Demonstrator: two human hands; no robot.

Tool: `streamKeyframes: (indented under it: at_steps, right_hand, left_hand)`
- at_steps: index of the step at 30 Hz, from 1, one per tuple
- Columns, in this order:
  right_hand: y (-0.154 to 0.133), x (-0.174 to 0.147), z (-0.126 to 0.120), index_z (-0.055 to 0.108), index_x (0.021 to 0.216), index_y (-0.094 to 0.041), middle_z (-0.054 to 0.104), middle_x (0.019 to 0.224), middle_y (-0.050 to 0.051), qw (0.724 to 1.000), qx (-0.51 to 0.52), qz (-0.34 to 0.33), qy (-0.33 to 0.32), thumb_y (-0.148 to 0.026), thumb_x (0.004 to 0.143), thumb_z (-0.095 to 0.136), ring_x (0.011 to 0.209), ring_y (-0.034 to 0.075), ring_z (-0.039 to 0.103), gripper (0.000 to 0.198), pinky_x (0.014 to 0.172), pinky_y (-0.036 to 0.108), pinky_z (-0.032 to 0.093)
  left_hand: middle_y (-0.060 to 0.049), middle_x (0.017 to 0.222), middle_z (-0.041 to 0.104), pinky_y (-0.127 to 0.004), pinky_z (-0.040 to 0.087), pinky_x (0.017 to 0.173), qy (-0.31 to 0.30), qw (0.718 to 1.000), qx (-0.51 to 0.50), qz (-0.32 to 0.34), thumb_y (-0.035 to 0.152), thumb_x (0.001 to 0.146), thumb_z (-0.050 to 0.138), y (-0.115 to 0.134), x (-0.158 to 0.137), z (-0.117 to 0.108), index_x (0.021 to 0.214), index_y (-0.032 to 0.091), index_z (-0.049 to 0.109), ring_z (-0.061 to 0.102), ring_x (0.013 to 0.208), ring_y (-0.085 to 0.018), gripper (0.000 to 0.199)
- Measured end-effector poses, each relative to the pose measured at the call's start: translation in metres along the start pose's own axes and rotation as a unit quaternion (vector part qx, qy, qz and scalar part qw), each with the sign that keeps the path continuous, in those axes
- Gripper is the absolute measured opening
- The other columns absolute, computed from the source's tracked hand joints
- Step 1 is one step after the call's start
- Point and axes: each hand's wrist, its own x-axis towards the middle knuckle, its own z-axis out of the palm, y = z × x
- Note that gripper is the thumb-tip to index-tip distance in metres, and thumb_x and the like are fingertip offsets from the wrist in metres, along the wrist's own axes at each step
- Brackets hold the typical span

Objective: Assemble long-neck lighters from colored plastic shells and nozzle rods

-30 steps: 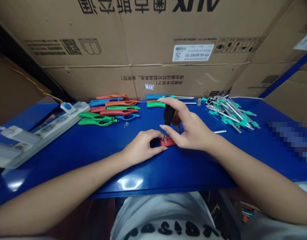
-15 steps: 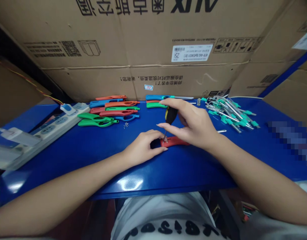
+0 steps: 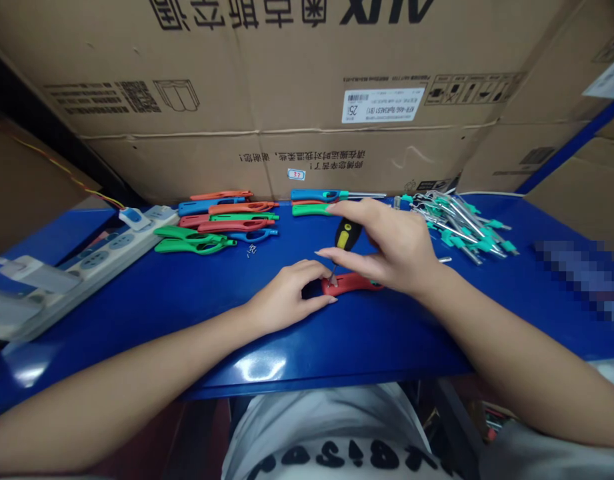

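My left hand (image 3: 289, 293) pinches the rear end of a red long-reach lighter (image 3: 351, 283) that lies flat on the blue table. In my right hand (image 3: 397, 243) is a black and yellow screwdriver (image 3: 347, 235), gripped by its handle between thumb and fingers. Its shaft slants down and the tip meets the lighter's rear end beside my left fingertips. My right hand covers the front of the lighter. A small pile of screws (image 3: 251, 250) lies beyond my left hand.
Several coloured lighter handles (image 3: 217, 223) lie back left, by a white power strip (image 3: 94, 257). Lighters with metal tubes, one blue (image 3: 314, 195), lie at the back middle. Right of them is a heap of metal tubes with teal parts (image 3: 461, 223). A cardboard box (image 3: 197, 157) stands behind.
The screwdriver handle has turned in my right fingers, showing more yellow, and leans slightly more to the right. My left hand and the red lighter stay nearly in place.
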Motion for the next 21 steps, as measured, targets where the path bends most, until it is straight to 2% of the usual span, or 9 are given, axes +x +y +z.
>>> streamKeyframes:
  at_steps: [5,7,10,12,14,17,19,21]
  right_hand:
    - [-0.0071,0.0014,0.0016,0.035,0.154,-0.028,0.057,0.144,0.008,0.993,0.1,0.019,-0.065,-0.034,0.105,0.038,0.12,0.024,0.063,0.049,0.086,0.038,0.06]
    - [-0.0073,0.0015,0.0017,0.039,0.152,-0.03,0.061,0.14,0.006,0.992,0.105,0.013,-0.07,-0.034,0.104,0.042,0.117,0.023,0.064,0.048,0.087,0.037,0.059]
    - [-0.0053,0.0014,0.0005,0.055,0.138,-0.026,0.069,0.126,0.007,0.999,0.03,-0.01,-0.038,-0.041,0.098,0.056,0.106,0.024,0.069,0.042,0.082,0.034,0.059]
    - [-0.0045,0.0017,0.0001,0.06,0.131,-0.023,0.072,0.118,0.008,0.999,-0.011,-0.023,-0.02,-0.047,0.096,0.06,0.099,0.024,0.071,0.043,0.079,0.033,0.058]
    - [-0.0048,0.0024,0.001,0.057,0.134,-0.022,0.07,0.124,0.009,1.0,0.012,-0.019,-0.02,-0.043,0.101,0.051,0.101,0.022,0.07,0.04,0.08,0.032,0.058]
    - [-0.0051,0.0031,0.0037,0.046,0.144,-0.021,0.062,0.137,0.011,0.992,0.116,0.024,-0.042,-0.03,0.106,0.037,0.105,0.019,0.068,0.041,0.082,0.032,0.058]
    - [-0.0039,0.003,0.0045,0.048,0.142,-0.021,0.063,0.134,0.011,0.989,0.134,0.044,-0.037,-0.032,0.104,0.044,0.099,0.018,0.069,0.039,0.079,0.031,0.058]
    - [-0.0021,0.0029,0.0038,0.058,0.13,-0.021,0.068,0.124,0.011,0.995,0.087,0.043,-0.004,-0.04,0.098,0.058,0.097,0.021,0.07,0.038,0.08,0.033,0.058]
  left_hand:
    - [-0.003,0.1,0.071,-0.032,0.052,0.089,-0.002,1.0,0.008,-0.003,0.026,0.088,0.074,-0.0003,0.0004,0.0003,0.1,0.02,0.066,0.067,0.096,-0.02,0.016]
    - [-0.003,0.1,0.071,-0.032,0.052,0.089,-0.002,1.0,0.012,-0.003,0.026,0.088,0.074,-0.0006,0.0003,0.0006,0.1,0.02,0.066,0.068,0.095,-0.02,0.016]
    - [-0.004,0.102,0.072,-0.033,0.051,0.09,-0.001,1.0,0.014,-0.001,0.025,0.087,0.074,-0.0009,0.0,0.0008,0.103,0.019,0.066,0.068,0.098,-0.021,0.019]
    - [-0.004,0.103,0.072,-0.032,0.051,0.091,-0.001,1.0,0.008,0.006,0.024,0.087,0.074,-0.0007,0.0001,0.0007,0.103,0.018,0.066,0.068,0.099,-0.021,0.019]
    - [-0.004,0.102,0.072,-0.031,0.051,0.091,0.001,1.0,0.004,0.012,0.023,0.088,0.074,-0.0004,0.0004,0.0004,0.101,0.018,0.066,0.067,0.098,-0.02,0.017]
    - [-0.002,0.101,0.071,-0.031,0.051,0.09,-0.001,1.0,0.002,0.011,0.024,0.087,0.075,-0.0005,0.0007,0.0003,0.1,0.019,0.065,0.067,0.096,-0.018,0.017]
    - [-0.002,0.101,0.071,-0.031,0.051,0.091,-0.003,1.0,0.001,0.01,0.023,0.087,0.075,-0.0014,0.0005,0.0007,0.1,0.019,0.065,0.067,0.097,-0.018,0.017]
    - [-0.002,0.102,0.071,-0.032,0.05,0.092,-0.001,1.0,0.001,0.012,0.023,0.087,0.075,-0.0025,0.0,0.0012,0.101,0.019,0.064,0.066,0.1,-0.019,0.017]
